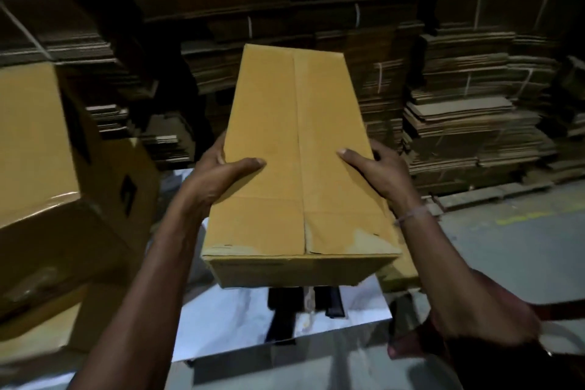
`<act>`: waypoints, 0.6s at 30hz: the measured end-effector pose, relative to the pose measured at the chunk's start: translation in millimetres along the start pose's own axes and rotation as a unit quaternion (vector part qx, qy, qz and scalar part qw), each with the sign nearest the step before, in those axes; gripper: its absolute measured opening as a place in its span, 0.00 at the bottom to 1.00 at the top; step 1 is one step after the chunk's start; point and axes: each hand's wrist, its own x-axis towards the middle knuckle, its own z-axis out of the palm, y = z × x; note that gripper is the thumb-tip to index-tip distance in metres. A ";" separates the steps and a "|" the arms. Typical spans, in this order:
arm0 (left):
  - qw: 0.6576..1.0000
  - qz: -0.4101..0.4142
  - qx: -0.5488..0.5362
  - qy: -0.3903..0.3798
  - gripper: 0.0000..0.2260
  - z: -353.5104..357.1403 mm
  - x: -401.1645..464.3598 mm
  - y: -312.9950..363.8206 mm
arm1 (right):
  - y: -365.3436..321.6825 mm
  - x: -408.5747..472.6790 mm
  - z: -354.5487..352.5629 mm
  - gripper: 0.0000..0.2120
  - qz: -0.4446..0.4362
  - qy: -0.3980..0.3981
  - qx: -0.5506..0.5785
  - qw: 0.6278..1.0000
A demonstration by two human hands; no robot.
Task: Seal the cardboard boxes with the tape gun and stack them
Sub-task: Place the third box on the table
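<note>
A long yellow-brown cardboard box (297, 155) fills the centre of the frame, held up off the table between two hands. Its closed top faces the camera, with the centre seam between the flaps running from the far end down to the near end; clear tape shows as a shiny patch near the near corners.

The left hand (218, 174) grips the box's left side, a little nearer than the middle of its length: the thumb lies flat across the top face, pointing toward the seam, and the other fingers curl round the left edge and go out of sight behind the side wall. The right hand (376, 171) grips the right side opposite it in the same way, thumb on top pointing inward, fingers wrapped over the right edge. A thin band sits on the right wrist. Most of the box's length reaches beyond the hands toward the top of the frame, and its near end hangs below them.

Below the box, at lower centre, a white-covered table (221, 320) carries a dark object, partly hidden by the box and too dim to name. Larger cardboard boxes (41, 168) stand at the left of the frame. Stacks of flattened cardboard (468, 123) fill the background across the top and right.
</note>
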 end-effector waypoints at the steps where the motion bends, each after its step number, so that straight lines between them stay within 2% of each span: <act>1: 1.000 -0.008 0.005 0.006 0.36 -14.2 -4.4 -10.5 | -0.4 1.3 19.3 0.27 -0.006 -0.014 -0.003 1.000; 4: 0.999 -0.043 0.013 0.030 0.34 -51.7 -21.5 -37.6 | 4.4 0.0 71.3 0.30 -0.018 -0.041 -0.012 0.999; 7: 0.996 -0.073 0.010 0.048 0.42 -76.8 -37.7 -66.7 | 12.3 -6.2 114.4 0.31 -0.020 -0.059 -0.029 0.998; 9: 0.994 -0.090 -0.002 0.061 0.44 -86.2 -47.6 -84.7 | 20.4 -11.8 136.2 0.29 -0.016 -0.072 -0.030 0.997; 12: 0.992 -0.108 -0.021 0.065 0.41 -88.5 -61.8 -112.4 | 34.6 -26.9 158.6 0.28 0.015 -0.089 -0.014 0.996; 14: 0.986 -0.153 -0.036 0.054 0.41 -86.1 -70.9 -128.6 | 49.4 -38.0 169.0 0.28 0.033 -0.103 -0.011 0.994; 16: 0.979 -0.200 -0.013 0.043 0.29 -83.3 -82.0 -143.8 | 66.4 -48.6 177.1 0.28 0.051 -0.112 -0.015 0.992; 17: 0.975 -0.219 -0.003 0.047 0.27 -80.3 -87.6 -144.6 | 75.2 -53.7 180.0 0.28 0.061 -0.114 -0.018 0.991; 18: 0.964 -0.261 0.022 0.049 0.41 -75.7 -92.1 -149.8 | 83.1 -58.7 182.3 0.29 0.065 -0.117 -0.021 0.991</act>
